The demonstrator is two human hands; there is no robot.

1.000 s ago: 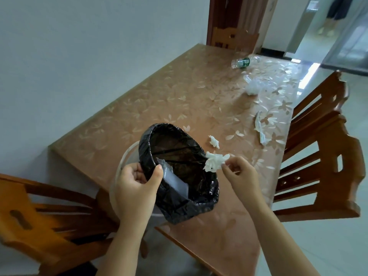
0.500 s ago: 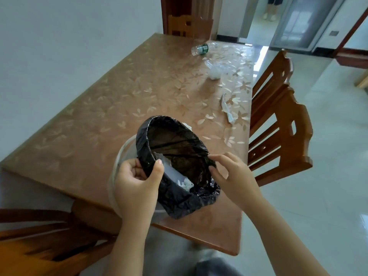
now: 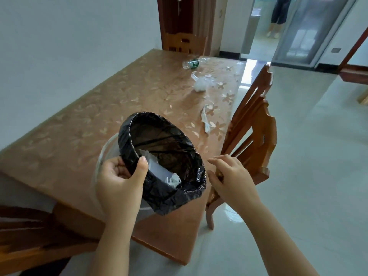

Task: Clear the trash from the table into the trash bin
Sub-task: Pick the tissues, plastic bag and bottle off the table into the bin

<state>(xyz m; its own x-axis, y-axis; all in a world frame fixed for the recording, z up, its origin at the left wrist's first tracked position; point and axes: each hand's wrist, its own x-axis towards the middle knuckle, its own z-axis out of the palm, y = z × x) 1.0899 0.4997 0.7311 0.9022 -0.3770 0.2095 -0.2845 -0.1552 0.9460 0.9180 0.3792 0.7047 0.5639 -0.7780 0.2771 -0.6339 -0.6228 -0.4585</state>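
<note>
Since the previous frame the right hand (image 3: 231, 176) had drawn back from the mouth of the trash bin (image 3: 159, 156) and hung just beside its rim, fingers loosely spread and holding nothing. Crumpled white tissue (image 3: 173, 179) lay inside the black liner, against a pale flat piece that appeared to be paper or plastic, though the view was too dim to confirm. The left hand (image 3: 121, 182) gripped the near rim, thumb hooked over the liner and fingers curled beneath, holding the bin tilted above the near corner of the table (image 3: 79, 120). On the table there remained a torn white wrapper (image 3: 206, 120) near the right edge, a crumpled clear plastic bag (image 3: 202, 83) farther back, and a plastic bottle (image 3: 192, 63) lying on its side near the far end. Wooden chairs (image 3: 256, 132) stood against the right edge.
</note>
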